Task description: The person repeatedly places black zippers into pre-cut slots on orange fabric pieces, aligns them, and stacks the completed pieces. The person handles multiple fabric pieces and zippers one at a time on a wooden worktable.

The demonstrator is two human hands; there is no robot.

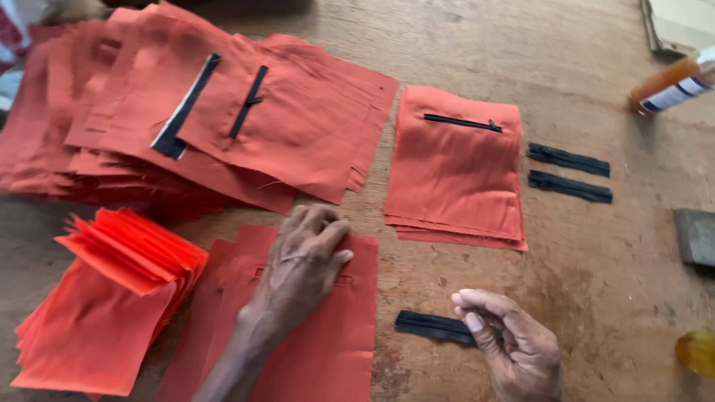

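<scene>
My left hand (302,264) presses down flat on an orange-red fabric piece (328,335) with a slit, lying on the wooden table near the front. My right hand (510,346) pinches one end of a short black zipper (432,326) that lies on the table right of that piece. Farther back, a small stack of orange-red pieces (458,179) carries a sewn-in black zipper (462,122) near its top edge. Two more loose black zippers (570,173) lie side by side to its right.
A big spread pile of orange-red pieces (171,112) with black zippers fills the back left. A fanned stack of brighter orange fabric (112,298) sits front left. An orange bottle (674,85) lies at the back right; a grey block (696,237) and a yellow object (698,351) at the right edge.
</scene>
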